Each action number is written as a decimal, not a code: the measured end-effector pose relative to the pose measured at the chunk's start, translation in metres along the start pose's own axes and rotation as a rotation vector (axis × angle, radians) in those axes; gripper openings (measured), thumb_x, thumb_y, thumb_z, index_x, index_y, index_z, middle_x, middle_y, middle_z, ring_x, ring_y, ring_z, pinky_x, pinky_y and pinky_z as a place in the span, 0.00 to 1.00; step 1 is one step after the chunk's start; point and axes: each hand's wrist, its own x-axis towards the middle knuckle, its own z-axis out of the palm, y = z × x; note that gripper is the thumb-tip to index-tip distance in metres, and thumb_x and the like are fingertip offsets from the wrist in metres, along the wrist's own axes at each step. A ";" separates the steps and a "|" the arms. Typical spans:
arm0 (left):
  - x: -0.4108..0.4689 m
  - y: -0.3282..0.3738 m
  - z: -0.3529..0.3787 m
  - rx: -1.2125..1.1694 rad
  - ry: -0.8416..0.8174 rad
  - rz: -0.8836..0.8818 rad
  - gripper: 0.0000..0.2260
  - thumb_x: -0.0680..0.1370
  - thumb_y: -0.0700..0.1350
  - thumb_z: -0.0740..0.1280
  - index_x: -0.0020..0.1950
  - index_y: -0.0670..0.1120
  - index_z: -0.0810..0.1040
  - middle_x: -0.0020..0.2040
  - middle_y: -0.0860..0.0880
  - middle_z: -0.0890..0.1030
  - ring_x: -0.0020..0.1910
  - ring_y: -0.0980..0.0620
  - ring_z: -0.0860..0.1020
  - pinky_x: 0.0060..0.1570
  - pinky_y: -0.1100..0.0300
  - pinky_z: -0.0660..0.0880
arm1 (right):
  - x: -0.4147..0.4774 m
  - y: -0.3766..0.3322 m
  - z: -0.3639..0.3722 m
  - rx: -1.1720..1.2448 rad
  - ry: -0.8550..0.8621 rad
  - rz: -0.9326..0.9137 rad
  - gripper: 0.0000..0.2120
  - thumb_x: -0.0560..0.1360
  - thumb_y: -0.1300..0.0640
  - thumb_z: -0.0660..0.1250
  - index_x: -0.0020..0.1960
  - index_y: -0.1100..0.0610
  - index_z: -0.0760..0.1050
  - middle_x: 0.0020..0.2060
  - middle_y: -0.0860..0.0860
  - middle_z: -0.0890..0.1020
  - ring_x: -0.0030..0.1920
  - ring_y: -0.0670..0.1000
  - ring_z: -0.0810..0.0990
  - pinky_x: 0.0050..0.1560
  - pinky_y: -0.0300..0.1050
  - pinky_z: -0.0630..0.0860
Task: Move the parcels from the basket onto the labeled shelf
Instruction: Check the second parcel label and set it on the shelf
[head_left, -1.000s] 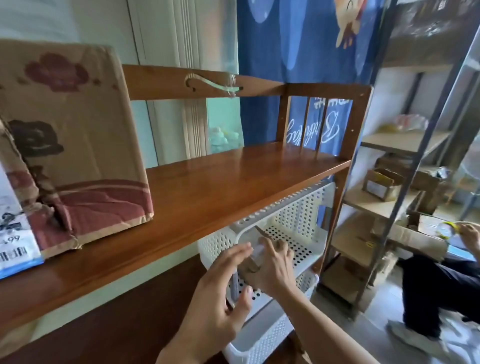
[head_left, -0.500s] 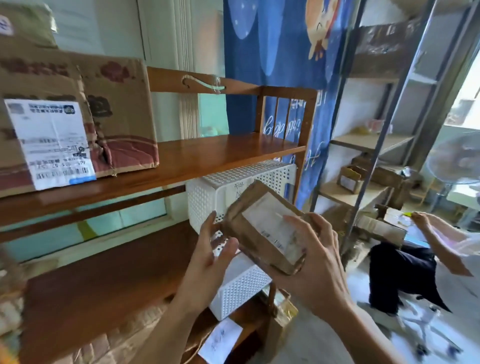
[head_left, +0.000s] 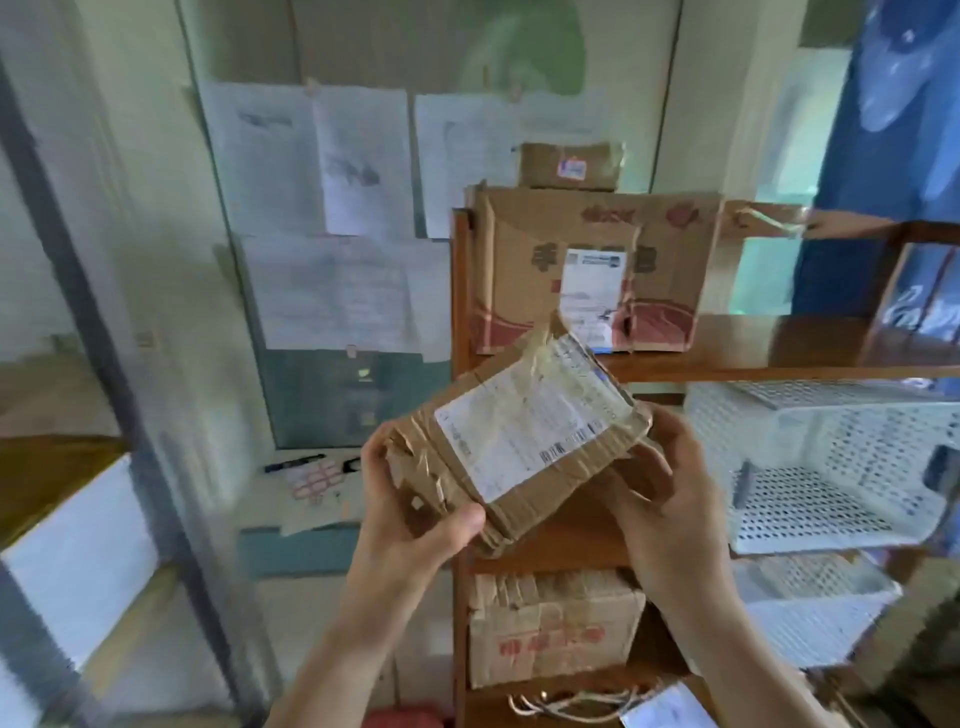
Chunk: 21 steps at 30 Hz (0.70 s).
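Head cam: parcel (head_left: 519, 441) gripped btwn left hand (head_left: 410, 525) & right hand (head_left: 670, 514) fingers (head_left: 631, 496).

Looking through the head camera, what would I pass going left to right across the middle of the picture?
White papers pinned to the wall → left hand → small taped brown cardboard parcel with a white label → right hand → white perforated plastic basket.

Parcel (head_left: 524, 441): flat, crumpled brown cardboard with tape and a white label, tilted, held in front of the wooden shelf (head_left: 779, 358). White perforated basket (head_left: 831, 467) sits on the shelf's middle tier.
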 end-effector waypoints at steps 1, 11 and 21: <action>-0.006 0.011 -0.022 -0.034 0.040 -0.001 0.32 0.68 0.51 0.78 0.66 0.49 0.68 0.61 0.42 0.80 0.61 0.40 0.79 0.58 0.43 0.76 | -0.003 -0.005 0.026 0.067 -0.007 -0.008 0.26 0.74 0.73 0.69 0.62 0.46 0.72 0.59 0.46 0.82 0.61 0.49 0.82 0.48 0.38 0.81; -0.071 0.099 -0.218 0.093 0.102 -0.024 0.23 0.71 0.56 0.76 0.54 0.44 0.71 0.53 0.24 0.71 0.49 0.36 0.75 0.48 0.32 0.71 | -0.065 -0.075 0.248 0.276 -0.086 -0.099 0.17 0.80 0.73 0.59 0.63 0.57 0.74 0.54 0.44 0.85 0.60 0.43 0.82 0.54 0.33 0.78; -0.101 0.158 -0.332 -0.065 0.191 0.060 0.28 0.64 0.58 0.81 0.59 0.55 0.74 0.56 0.39 0.85 0.51 0.40 0.84 0.46 0.48 0.81 | -0.115 -0.116 0.364 0.433 -0.409 -0.100 0.27 0.82 0.63 0.61 0.79 0.54 0.60 0.72 0.47 0.74 0.73 0.53 0.72 0.67 0.57 0.74</action>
